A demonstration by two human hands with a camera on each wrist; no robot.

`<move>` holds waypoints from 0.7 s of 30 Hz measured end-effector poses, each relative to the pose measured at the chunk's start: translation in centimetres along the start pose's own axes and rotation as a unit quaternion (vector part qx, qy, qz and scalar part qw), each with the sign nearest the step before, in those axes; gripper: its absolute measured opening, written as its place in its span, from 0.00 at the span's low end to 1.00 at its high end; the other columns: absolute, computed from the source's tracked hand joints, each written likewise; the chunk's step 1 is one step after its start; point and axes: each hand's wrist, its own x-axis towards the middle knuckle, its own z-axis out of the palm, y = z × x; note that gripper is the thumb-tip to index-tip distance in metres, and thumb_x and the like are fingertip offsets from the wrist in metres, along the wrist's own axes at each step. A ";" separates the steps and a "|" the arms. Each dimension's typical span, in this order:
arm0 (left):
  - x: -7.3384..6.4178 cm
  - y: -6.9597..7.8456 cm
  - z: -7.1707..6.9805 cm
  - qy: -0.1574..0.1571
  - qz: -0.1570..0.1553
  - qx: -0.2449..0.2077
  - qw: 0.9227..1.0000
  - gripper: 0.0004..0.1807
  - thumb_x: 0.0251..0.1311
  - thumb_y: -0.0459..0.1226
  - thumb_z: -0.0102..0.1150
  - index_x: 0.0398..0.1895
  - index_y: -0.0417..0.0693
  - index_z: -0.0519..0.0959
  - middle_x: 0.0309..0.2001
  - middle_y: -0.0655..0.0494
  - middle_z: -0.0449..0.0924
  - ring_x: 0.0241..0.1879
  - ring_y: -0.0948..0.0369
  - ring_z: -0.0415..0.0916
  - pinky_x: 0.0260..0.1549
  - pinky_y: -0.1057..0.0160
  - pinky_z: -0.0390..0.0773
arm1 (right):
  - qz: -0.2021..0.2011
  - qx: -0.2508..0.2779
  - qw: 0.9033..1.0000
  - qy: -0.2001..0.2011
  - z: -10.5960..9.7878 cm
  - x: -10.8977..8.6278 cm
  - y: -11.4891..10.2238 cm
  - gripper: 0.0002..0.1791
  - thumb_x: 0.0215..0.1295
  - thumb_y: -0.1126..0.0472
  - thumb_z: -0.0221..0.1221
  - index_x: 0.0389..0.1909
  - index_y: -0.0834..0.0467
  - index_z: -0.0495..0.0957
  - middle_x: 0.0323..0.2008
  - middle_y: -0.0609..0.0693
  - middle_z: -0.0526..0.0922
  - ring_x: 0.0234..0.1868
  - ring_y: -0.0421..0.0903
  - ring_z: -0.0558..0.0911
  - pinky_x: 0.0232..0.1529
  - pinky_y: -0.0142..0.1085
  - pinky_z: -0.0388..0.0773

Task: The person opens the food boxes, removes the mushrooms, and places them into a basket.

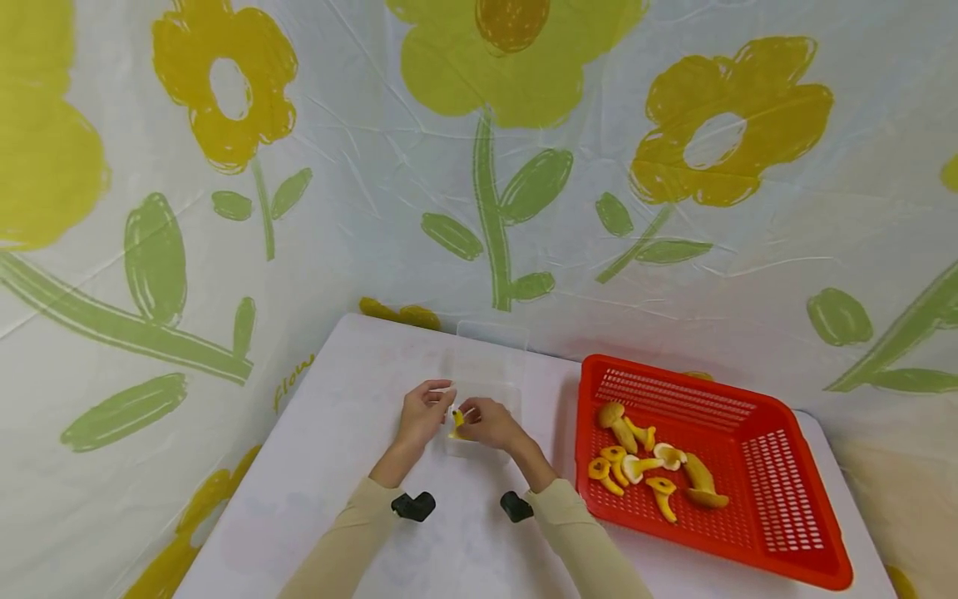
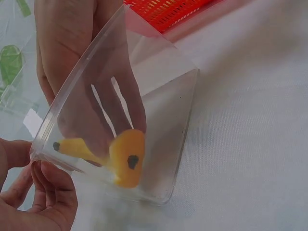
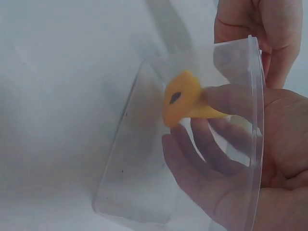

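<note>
A clear plastic box stands on the table, its transparent lid raised at the far side. My left hand pinches the rim at the box's left corner between thumb and curled fingers. Inside the box, my right hand holds a yellow mushroom, thumb on one side and fingertips on the other, close to the left wall. Through the clear wall in the left wrist view, the mushroom shows a dark spot on its cap and a dark stem end.
To the right stands a red plastic basket with slotted walls. Several yellow and brown mushrooms lie in it, some with pale caps. A white cloth covers the table. A flower-printed sheet hangs behind and to the left.
</note>
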 end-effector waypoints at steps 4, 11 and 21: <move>0.0 0.1 -0.1 0.001 -0.002 0.002 1.000 0.15 0.68 0.35 0.65 0.54 0.36 0.82 0.34 0.50 0.81 0.28 0.63 0.73 0.25 0.70 0.75 | -0.022 -0.024 0.999 -0.003 -0.3 -0.2 -0.2 0.11 0.63 0.67 0.67 0.45 0.66 0.82 0.37 0.53 0.81 0.39 0.49 0.78 0.43 0.41 0.82; 0.0 0.3 -0.2 0.002 -0.003 0.024 1.000 0.15 0.69 0.37 0.64 0.55 0.38 0.82 0.36 0.49 0.81 0.30 0.61 0.74 0.26 0.70 0.76 | -0.049 -0.015 0.999 0.011 -1.6 -1.3 -0.7 0.13 0.68 0.66 0.64 0.51 0.67 0.81 0.44 0.58 0.85 0.45 0.54 0.83 0.47 0.44 0.84; -0.1 0.6 0.0 0.004 -0.012 0.030 0.999 0.16 0.70 0.37 0.64 0.56 0.38 0.82 0.38 0.47 0.82 0.31 0.63 0.74 0.28 0.69 0.76 | -0.038 0.029 0.999 0.004 -5.2 -3.7 -1.4 0.16 0.71 0.61 0.63 0.55 0.65 0.81 0.43 0.55 0.85 0.41 0.48 0.82 0.46 0.38 0.84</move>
